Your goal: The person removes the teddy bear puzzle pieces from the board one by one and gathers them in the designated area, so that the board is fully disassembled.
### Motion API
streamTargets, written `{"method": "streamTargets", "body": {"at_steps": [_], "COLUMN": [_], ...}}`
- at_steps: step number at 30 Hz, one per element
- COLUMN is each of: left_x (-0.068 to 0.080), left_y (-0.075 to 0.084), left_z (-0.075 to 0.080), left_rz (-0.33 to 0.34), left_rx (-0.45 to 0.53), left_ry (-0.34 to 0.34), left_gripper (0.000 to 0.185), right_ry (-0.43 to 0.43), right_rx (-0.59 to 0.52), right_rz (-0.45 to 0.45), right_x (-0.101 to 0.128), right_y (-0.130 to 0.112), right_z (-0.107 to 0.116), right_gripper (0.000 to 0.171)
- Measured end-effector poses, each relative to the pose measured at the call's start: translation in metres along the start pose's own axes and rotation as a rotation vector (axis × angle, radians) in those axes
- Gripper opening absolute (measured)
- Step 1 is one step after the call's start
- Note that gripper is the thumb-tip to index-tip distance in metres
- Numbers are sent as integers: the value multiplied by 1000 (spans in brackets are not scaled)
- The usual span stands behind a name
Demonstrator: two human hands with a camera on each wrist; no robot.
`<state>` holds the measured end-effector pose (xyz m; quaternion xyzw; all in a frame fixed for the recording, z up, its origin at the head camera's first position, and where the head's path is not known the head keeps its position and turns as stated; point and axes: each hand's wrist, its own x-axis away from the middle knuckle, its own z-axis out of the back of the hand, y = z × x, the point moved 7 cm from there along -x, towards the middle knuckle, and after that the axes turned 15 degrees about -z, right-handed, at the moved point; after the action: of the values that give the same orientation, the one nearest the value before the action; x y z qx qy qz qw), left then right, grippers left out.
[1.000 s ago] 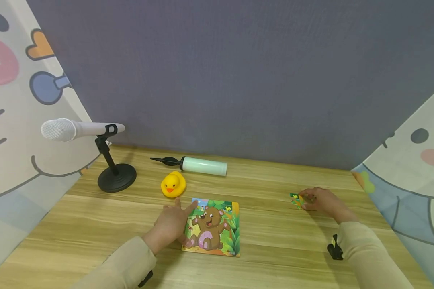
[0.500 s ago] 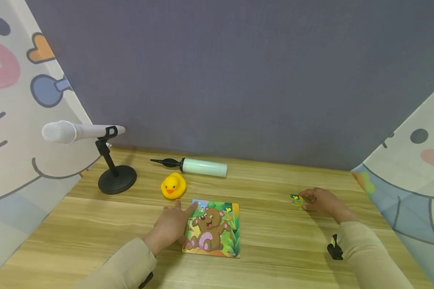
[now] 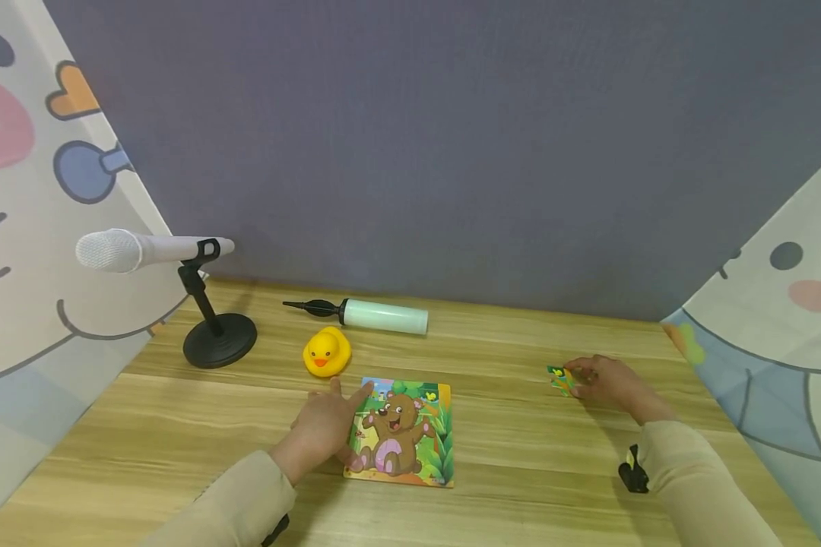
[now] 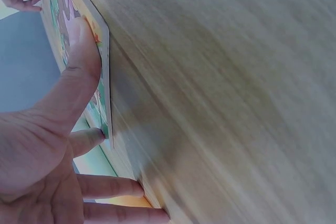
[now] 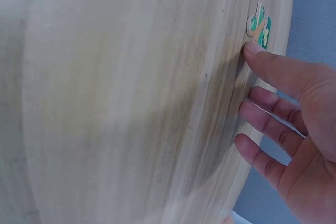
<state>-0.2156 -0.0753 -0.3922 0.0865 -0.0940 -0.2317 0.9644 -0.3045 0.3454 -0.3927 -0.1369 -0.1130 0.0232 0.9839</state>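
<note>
Left hand (image 3: 324,425) flat on the light wooden counter (image 3: 520,448), against the left edge of the square cartoon-bear jigsaw board (image 3: 402,431). Fingers (image 4: 105,187) straight and spread; thumb laid along the board's edge and onto its printed face, index tip near the board's far left corner. No grip: resting and pressing only. Board flat on the counter, centre front, all four corners down.

Right hand (image 3: 605,381) well apart, on the right side of the counter near the back edge. Fingers (image 5: 273,72) straight, slightly parted, palm lowered toward the wood. Tip of one finger touching the small loose green-and-yellow puzzle piece (image 3: 559,378), which lies flat just left of the hand. Not pinched in the wrist view; piece on the wood, fingertip against its edge.

Behind the board: yellow rubber duck (image 3: 327,352), upright, beak toward the front, just beyond the left fingertips and not touched. Behind the duck: pale green cylindrical hand pump with black nozzle (image 3: 362,313), lying on its side parallel to the back wall. At far left: white microphone on a black round-based stand (image 3: 212,334), head pointing left. Small black clip-like object (image 3: 632,469) on the counter beside the right sleeve; detail too small to tell. Both forearms in beige sleeves.
</note>
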Motion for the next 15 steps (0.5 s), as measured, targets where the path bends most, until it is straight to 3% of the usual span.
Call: {"method": "streamTargets", "body": {"at_steps": [6,15], "left_x": [0,0], "left_y": [0,-2], "left_z": [1,-2], "left_rz": [5,18], "left_rx": [-25,-28], "left_ry": [-5,-11], "left_gripper": [116,117], "right_ry": [-10,8], "right_rx": [-24,-39], "right_rz": [-22,77], "right_x": [1,11], "right_y": [0,-23], "right_z": [-3,-8], "right_gripper": [50,46]}}
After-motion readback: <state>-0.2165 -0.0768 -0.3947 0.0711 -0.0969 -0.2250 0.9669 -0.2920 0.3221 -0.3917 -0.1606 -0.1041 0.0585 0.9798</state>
